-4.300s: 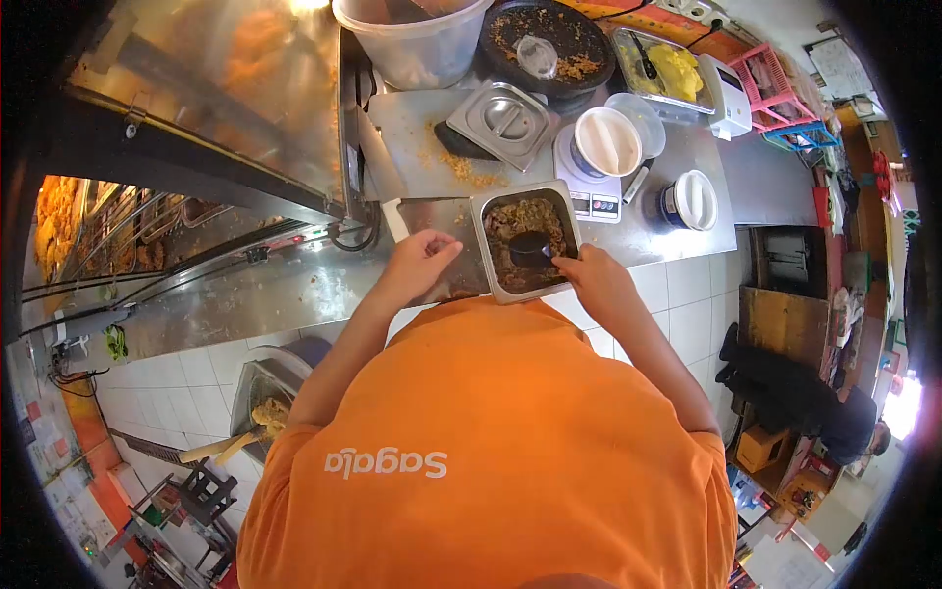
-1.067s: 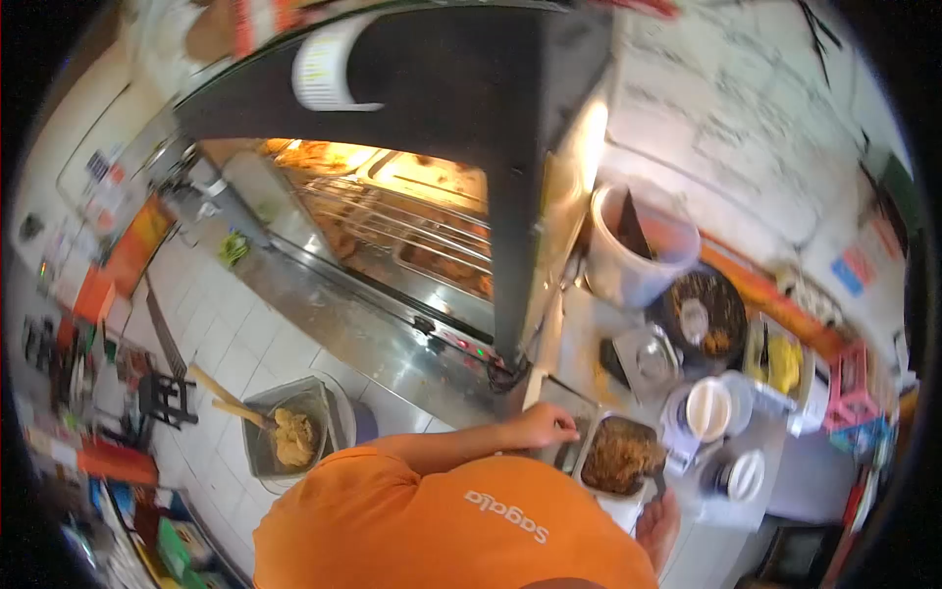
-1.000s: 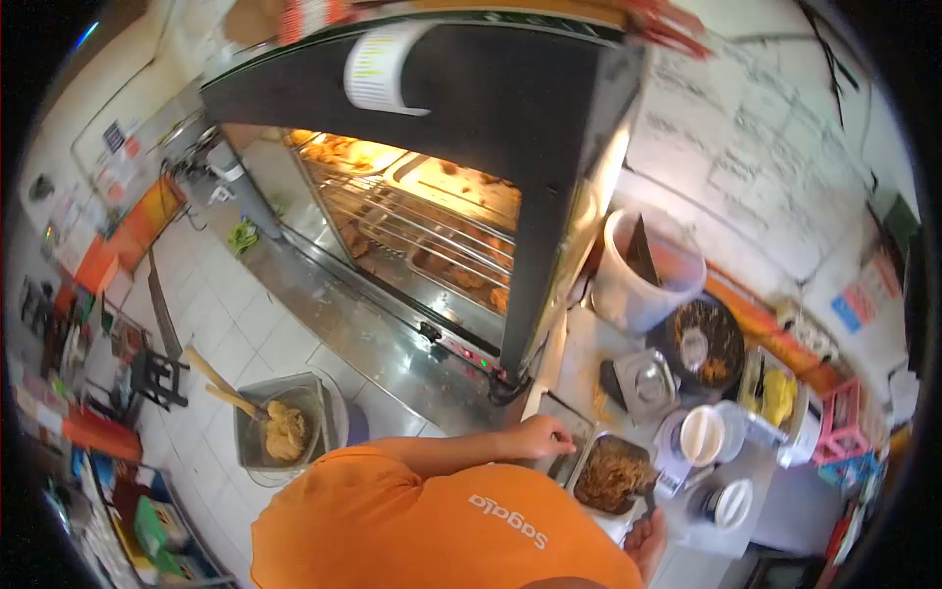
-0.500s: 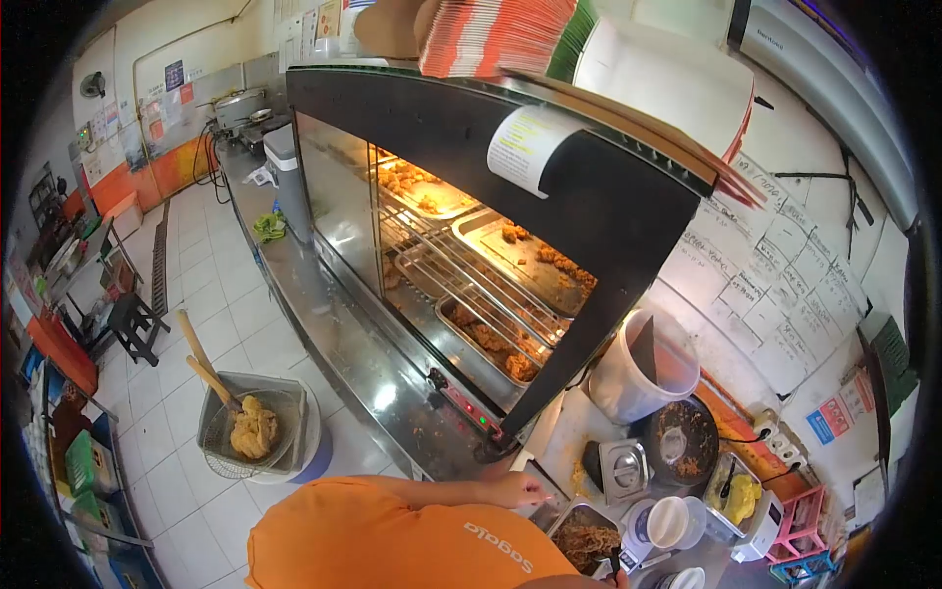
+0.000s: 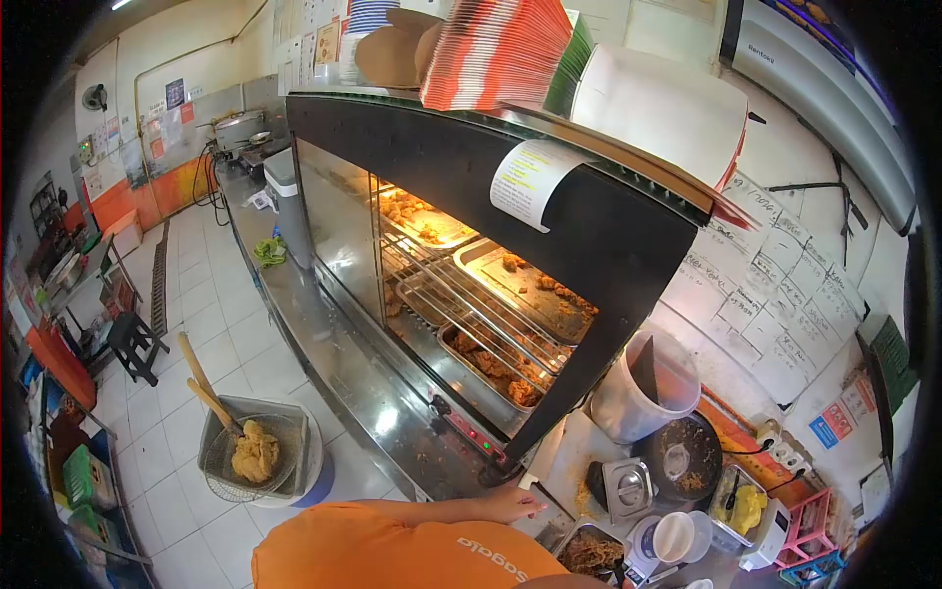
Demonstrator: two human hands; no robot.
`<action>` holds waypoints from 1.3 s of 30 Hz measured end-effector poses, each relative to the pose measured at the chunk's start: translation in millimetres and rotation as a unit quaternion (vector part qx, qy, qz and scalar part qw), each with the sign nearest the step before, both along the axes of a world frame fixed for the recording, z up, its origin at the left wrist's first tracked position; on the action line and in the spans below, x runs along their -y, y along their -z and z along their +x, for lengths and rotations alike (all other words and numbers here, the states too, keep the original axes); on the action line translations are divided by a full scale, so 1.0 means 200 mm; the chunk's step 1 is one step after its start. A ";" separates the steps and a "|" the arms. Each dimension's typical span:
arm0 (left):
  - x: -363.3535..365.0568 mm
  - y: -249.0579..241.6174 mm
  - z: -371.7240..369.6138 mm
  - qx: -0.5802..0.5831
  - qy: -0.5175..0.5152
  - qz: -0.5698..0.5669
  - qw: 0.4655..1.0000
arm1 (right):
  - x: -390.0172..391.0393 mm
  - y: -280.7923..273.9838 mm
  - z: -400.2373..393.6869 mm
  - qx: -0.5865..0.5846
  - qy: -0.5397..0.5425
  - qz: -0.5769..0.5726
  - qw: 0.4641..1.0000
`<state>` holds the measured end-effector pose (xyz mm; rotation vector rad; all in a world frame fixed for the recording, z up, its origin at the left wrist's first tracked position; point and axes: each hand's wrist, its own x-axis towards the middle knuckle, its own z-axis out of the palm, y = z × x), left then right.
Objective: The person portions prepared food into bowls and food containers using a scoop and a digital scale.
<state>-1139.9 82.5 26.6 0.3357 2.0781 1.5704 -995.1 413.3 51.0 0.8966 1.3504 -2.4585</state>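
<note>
My left hand (image 5: 512, 504) is by the counter edge, just below the front corner of the heated display cabinet (image 5: 628, 255). Its fingers are loosely bent and a little apart, with nothing visible in them. To its right, a metal pan (image 5: 557, 538) contains shredded brown fried food (image 5: 592, 553). A black-handled utensil (image 5: 618, 569) sticks out at the pan's near right corner. My right hand is at the bottom edge there, almost wholly cut off, and appears to grip that handle. An orange sleeve hides much of the right arm.
Fried chicken (image 5: 491, 358) lies on trays inside the cabinet. Beside the pan are a scale (image 5: 643, 543), a lidded steel container (image 5: 625, 478), a black pan (image 5: 699, 442) and a clear bucket (image 5: 628, 398). A strainer (image 5: 221, 466) with battered chicken (image 5: 255, 452) rests over a tub at left.
The camera view has tilted up slightly, so the counter items appear lower. My left hand stays near the cabinet corner; the right hand has slipped mostly out of view at the bottom.
</note>
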 end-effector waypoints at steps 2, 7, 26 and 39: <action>0.00 0.01 -0.01 -0.024 0.001 0.014 1.000 | 0.00 0.01 0.00 0.006 -0.002 -0.009 1.000; 0.03 -0.08 -0.01 0.037 0.016 0.002 0.999 | -0.02 0.03 0.02 0.021 0.001 -0.032 0.999; 0.04 -0.08 0.01 0.066 0.010 0.012 0.998 | -0.06 0.10 0.04 0.056 0.036 -0.015 0.998; 0.01 -0.02 0.01 -0.008 0.006 0.039 0.999 | 0.03 -0.12 0.03 0.018 0.023 -0.044 0.999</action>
